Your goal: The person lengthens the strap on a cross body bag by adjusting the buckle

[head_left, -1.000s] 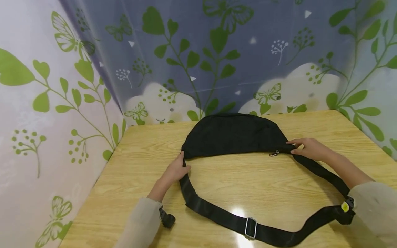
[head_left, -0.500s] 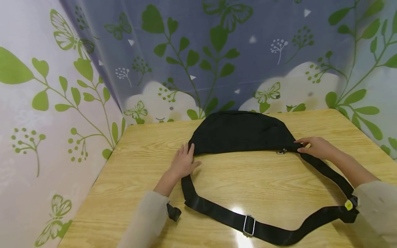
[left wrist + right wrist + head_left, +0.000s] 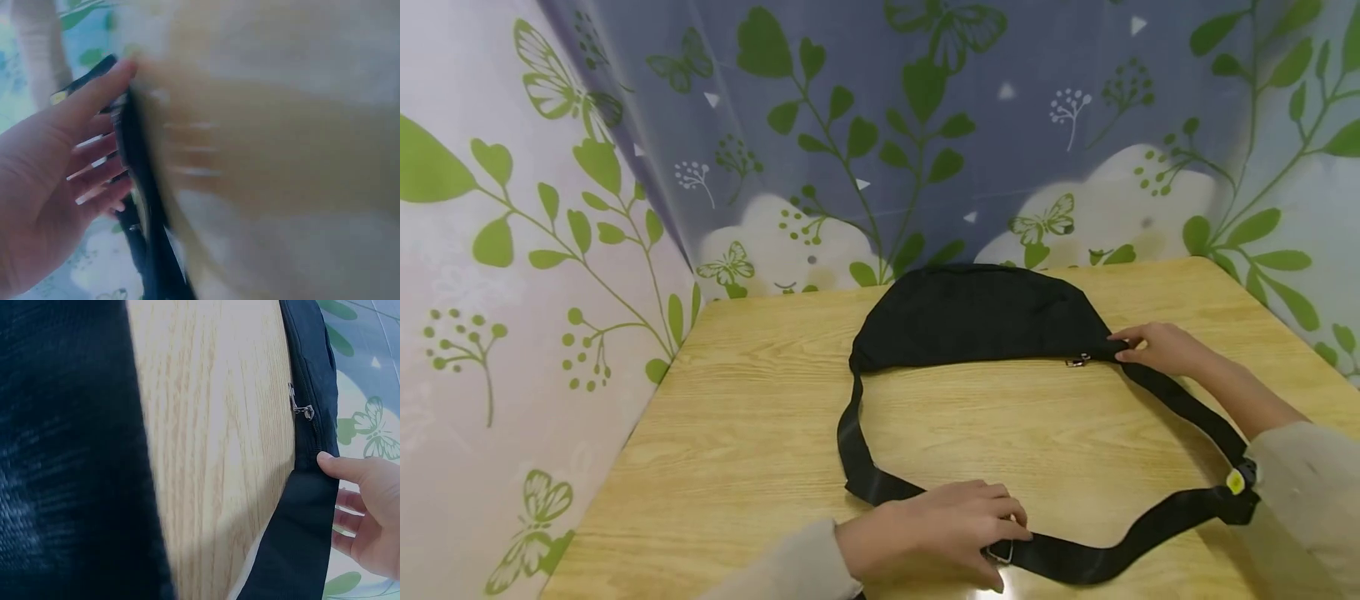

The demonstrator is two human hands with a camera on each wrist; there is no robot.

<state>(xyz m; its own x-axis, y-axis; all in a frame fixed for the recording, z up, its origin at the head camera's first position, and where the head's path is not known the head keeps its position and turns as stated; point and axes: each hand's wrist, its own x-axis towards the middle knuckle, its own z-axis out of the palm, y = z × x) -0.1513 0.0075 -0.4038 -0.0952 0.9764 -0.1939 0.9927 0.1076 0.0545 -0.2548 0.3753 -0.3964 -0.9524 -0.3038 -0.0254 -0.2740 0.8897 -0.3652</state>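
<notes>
A black waist bag (image 3: 981, 317) lies on the table at the back, its strap (image 3: 1078, 558) looping toward the front. With thumb and fingers, my right hand (image 3: 1161, 346) pinches the bag's right end; in the right wrist view its thumb presses near the zip end, below the metal zip pull (image 3: 303, 411). My left hand (image 3: 943, 525) is over the front strap, fingers by the metal slider buckle (image 3: 1000, 552). The left wrist view is blurred, but the left hand (image 3: 56, 162) shows fairly straight fingers beside the strap (image 3: 140, 162). Firm contact cannot be made out.
The wood-grain table (image 3: 737, 417) meets a patterned cloth backdrop (image 3: 820, 150) at the back and left. A black piece with a yellow mark (image 3: 1236, 482) sits at the right sleeve cuff, close to the strap.
My left hand has left the bag's left end and moved down and right to the front strap near the slider. The bag has shifted slightly right; my right hand keeps its hold.
</notes>
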